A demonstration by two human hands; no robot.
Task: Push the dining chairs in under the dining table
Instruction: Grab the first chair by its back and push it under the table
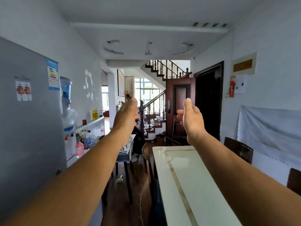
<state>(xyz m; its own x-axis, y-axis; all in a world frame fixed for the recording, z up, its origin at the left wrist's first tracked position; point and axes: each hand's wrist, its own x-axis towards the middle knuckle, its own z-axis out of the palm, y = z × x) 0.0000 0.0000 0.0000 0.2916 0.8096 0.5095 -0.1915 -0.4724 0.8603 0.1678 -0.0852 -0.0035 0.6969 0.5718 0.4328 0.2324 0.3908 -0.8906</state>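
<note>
The white glossy dining table (187, 176) runs away from me at lower centre-right. A dark wooden dining chair (147, 160) stands tight against its left edge. On the table's right side a second dark chair (238, 149) shows its back, and the corner of a third chair (294, 180) appears at the right edge. My left hand (127, 118) and my right hand (191, 119) are raised in front of me above the table's far end, palms facing each other, fingers loosely curled, holding nothing and touching no chair.
A grey fridge (31, 128) fills the left, with a water dispenser (68, 115) and a cluttered counter (84, 144) beyond it. A small dark side table (125, 159) stands on the wooden floor. A staircase (156, 111) and dark doors (208, 101) lie ahead.
</note>
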